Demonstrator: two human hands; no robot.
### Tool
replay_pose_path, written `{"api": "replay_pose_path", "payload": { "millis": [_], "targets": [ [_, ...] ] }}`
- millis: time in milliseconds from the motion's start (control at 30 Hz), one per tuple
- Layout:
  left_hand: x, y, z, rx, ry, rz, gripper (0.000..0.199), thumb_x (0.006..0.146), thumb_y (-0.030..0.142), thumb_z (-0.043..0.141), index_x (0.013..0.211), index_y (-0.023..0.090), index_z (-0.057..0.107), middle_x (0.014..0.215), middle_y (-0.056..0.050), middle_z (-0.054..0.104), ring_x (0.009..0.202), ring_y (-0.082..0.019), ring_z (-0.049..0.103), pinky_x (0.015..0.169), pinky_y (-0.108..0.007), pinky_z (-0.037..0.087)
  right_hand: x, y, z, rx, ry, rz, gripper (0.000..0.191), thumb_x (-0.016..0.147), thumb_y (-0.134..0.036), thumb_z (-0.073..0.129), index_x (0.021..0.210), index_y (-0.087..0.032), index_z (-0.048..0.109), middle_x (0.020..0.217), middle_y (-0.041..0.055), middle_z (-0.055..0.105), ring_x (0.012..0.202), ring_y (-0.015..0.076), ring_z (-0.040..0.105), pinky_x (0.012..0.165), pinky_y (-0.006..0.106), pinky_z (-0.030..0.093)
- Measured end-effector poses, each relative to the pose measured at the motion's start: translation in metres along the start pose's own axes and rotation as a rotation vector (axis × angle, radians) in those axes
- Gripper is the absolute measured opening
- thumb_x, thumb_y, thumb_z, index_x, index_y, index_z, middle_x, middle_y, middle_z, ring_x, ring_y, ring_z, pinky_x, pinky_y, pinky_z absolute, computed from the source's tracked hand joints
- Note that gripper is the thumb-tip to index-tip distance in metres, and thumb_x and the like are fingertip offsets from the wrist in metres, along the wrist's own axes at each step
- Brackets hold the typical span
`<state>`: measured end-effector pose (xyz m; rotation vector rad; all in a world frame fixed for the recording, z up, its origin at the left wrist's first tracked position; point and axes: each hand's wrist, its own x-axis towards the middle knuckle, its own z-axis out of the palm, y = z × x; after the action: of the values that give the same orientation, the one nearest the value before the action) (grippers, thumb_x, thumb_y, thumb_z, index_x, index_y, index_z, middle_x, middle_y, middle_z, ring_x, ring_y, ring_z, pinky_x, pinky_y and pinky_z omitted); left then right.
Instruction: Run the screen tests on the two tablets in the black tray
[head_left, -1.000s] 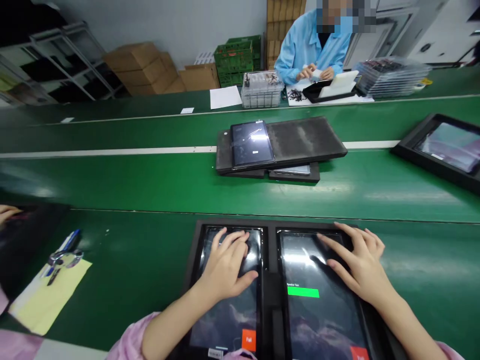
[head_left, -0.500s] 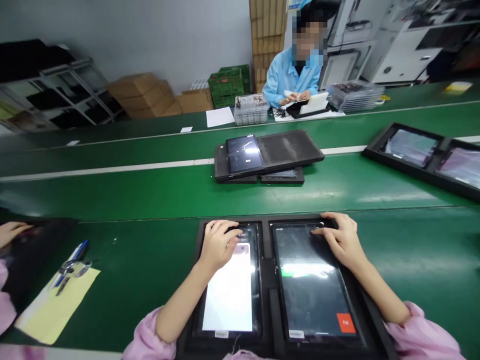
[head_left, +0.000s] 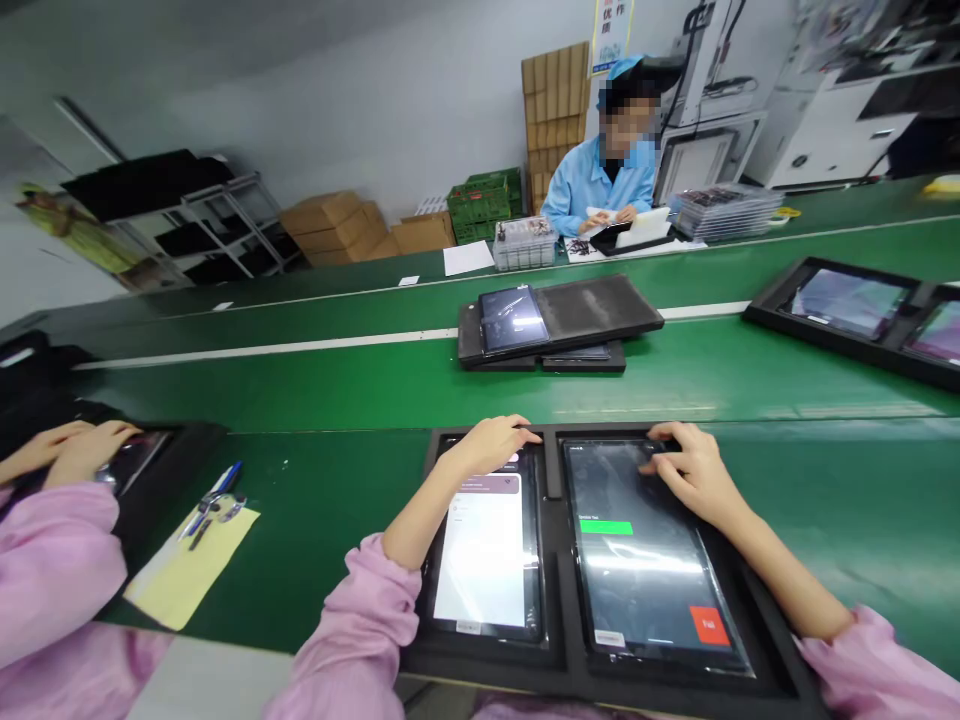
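Observation:
Two tablets lie side by side in a black foam tray (head_left: 556,600). My left hand (head_left: 495,443) reaches across the top of the left tablet (head_left: 480,560), fingers stretched toward its upper right corner. That tablet's screen shows a white panel under a mauve header. At the upper right edge of the right tablet (head_left: 637,590) rests my right hand (head_left: 688,478), fingers apart and slightly bent, with a fingertip near the screen. Its dark screen carries a green bar and a red "Fail" box. Neither hand grips anything; whether the fingertips touch the glass, I cannot tell.
Ahead, a tablet (head_left: 514,320) lies on stacked black trays (head_left: 600,305). Another tray with tablets (head_left: 832,300) sits at right. Left are yellow paper (head_left: 199,575), pens (head_left: 217,490) and a neighbour's hands (head_left: 82,450). A person in blue (head_left: 600,185) works opposite.
My left hand has moved right across the left tablet's top, and small text lines now show on its white panel. My right hand stays near the same edge. The view has shifted, showing more at left.

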<state>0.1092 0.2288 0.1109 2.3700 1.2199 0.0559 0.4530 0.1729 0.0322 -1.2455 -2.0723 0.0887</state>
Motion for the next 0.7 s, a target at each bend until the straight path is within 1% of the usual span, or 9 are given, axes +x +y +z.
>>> {"api": "replay_pose_path", "payload": {
  "millis": [67, 167, 233, 300, 400, 500, 533, 600, 700],
  "targets": [
    [0.002, 0.002, 0.003, 0.102, -0.015, 0.010, 0.053, 0.105, 0.036, 0.020, 0.123, 0.026, 0.069, 0.142, -0.008, 0.059, 0.125, -0.027, 0.060, 0.109, -0.044, 0.044, -0.001, 0.002, -0.002, 0.104, 0.059, 0.011, 0.050, 0.102, -0.030, 0.038, 0.075, -0.026, 0.080, 0.103, 0.0096, 0.062, 0.094, 0.0246, 0.060, 0.082, 0.042, 0.049],
    [-0.001, 0.003, 0.008, 0.159, -0.006, 0.045, 0.049, 0.105, 0.035, 0.022, 0.122, 0.024, 0.066, 0.142, -0.009, 0.058, 0.129, -0.027, 0.056, 0.115, -0.052, 0.037, -0.003, 0.003, -0.001, 0.115, 0.176, 0.143, 0.046, 0.101, -0.031, 0.041, 0.080, -0.024, 0.081, 0.095, 0.0092, 0.062, 0.085, 0.0231, 0.061, 0.076, 0.038, 0.051],
    [-0.002, 0.003, 0.008, 0.189, -0.007, 0.054, 0.043, 0.105, 0.033, 0.024, 0.115, 0.023, 0.065, 0.137, -0.009, 0.061, 0.123, -0.026, 0.059, 0.116, -0.055, 0.035, -0.003, 0.003, 0.001, 0.099, 0.165, 0.167, 0.046, 0.100, -0.032, 0.041, 0.076, -0.024, 0.080, 0.092, 0.0091, 0.062, 0.083, 0.0233, 0.061, 0.074, 0.038, 0.050],
    [-0.001, 0.003, 0.007, 0.189, -0.008, 0.070, 0.038, 0.104, 0.032, 0.026, 0.109, 0.022, 0.062, 0.131, -0.008, 0.063, 0.117, -0.024, 0.061, 0.114, -0.053, 0.037, -0.002, 0.003, 0.004, 0.087, 0.128, 0.135, 0.046, 0.099, -0.032, 0.042, 0.074, -0.024, 0.080, 0.093, 0.0092, 0.062, 0.084, 0.0240, 0.061, 0.074, 0.039, 0.050],
    [0.000, 0.000, 0.000, 0.079, -0.031, 0.077, 0.032, 0.101, 0.028, 0.027, 0.106, 0.023, 0.059, 0.122, -0.005, 0.067, 0.112, -0.022, 0.062, 0.109, -0.044, 0.043, -0.002, 0.003, 0.006, 0.072, 0.089, 0.091, 0.046, 0.097, -0.033, 0.042, 0.072, -0.023, 0.079, 0.096, 0.0101, 0.062, 0.088, 0.0256, 0.060, 0.078, 0.040, 0.049],
    [0.000, -0.006, -0.009, -0.064, -0.079, 0.057, 0.029, 0.089, 0.019, 0.034, 0.107, 0.025, 0.056, 0.124, 0.000, 0.067, 0.111, -0.021, 0.062, 0.104, -0.036, 0.044, -0.001, 0.005, 0.005, 0.062, 0.092, 0.187, 0.048, 0.098, -0.036, 0.039, 0.072, -0.022, 0.077, 0.094, 0.0103, 0.060, 0.085, 0.0252, 0.059, 0.079, 0.039, 0.049],
    [0.000, -0.008, -0.013, -0.102, -0.093, 0.051, 0.031, 0.084, 0.018, 0.036, 0.107, 0.026, 0.056, 0.127, 0.001, 0.066, 0.113, -0.021, 0.062, 0.103, -0.034, 0.043, 0.000, 0.005, 0.003, 0.040, 0.071, 0.258, 0.049, 0.099, -0.036, 0.036, 0.075, -0.021, 0.076, 0.092, 0.0102, 0.059, 0.084, 0.0249, 0.059, 0.079, 0.039, 0.049],
    [0.000, -0.011, -0.018, -0.158, -0.119, 0.041, 0.037, 0.076, 0.016, 0.038, 0.106, 0.028, 0.055, 0.132, 0.005, 0.065, 0.118, -0.021, 0.060, 0.104, -0.032, 0.042, 0.005, 0.007, 0.000, -0.037, -0.035, 0.397, 0.046, 0.099, -0.032, 0.033, 0.084, -0.018, 0.075, 0.086, 0.0106, 0.058, 0.085, 0.0260, 0.059, 0.081, 0.038, 0.049],
    [0.001, -0.016, -0.022, -0.209, -0.155, 0.018, 0.040, 0.070, 0.018, 0.041, 0.105, 0.028, 0.056, 0.138, 0.007, 0.062, 0.124, -0.022, 0.057, 0.105, -0.032, 0.041, 0.018, 0.008, -0.004, -0.131, -0.261, 0.468, 0.036, 0.096, -0.028, 0.041, 0.080, -0.015, 0.071, 0.078, 0.0124, 0.056, 0.091, 0.0300, 0.057, 0.086, 0.040, 0.048]
  ]
}}
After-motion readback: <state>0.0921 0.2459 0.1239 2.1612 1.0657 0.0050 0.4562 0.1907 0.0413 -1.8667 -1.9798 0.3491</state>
